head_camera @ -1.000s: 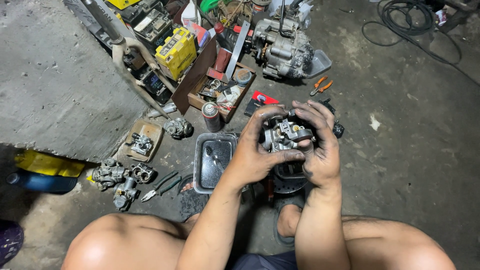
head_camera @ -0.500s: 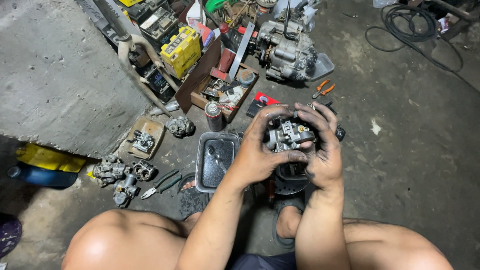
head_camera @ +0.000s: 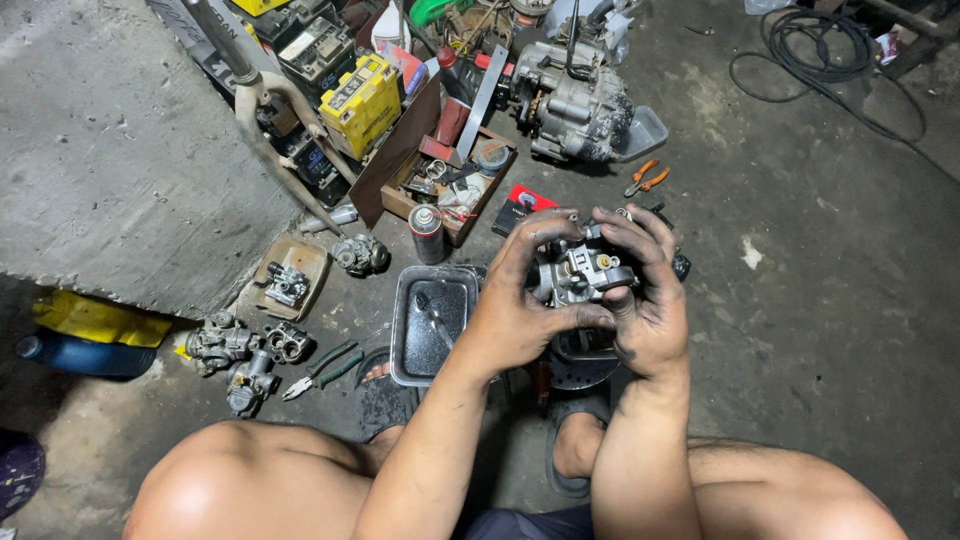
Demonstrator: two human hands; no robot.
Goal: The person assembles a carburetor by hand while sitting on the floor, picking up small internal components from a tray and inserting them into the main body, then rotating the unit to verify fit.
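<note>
Concrete floor [head_camera: 820,300] strewn with engine [head_camera: 570,100], metal tray [head_camera: 432,320], loose carburetors [head_camera: 245,345]. Carburetor [head_camera: 580,270] held above tray's right edge, off the floor. Left hand [head_camera: 525,300] and right hand [head_camera: 645,290] both clenched around it. Seemingly mid-work: still in hand, not set down.
</note>
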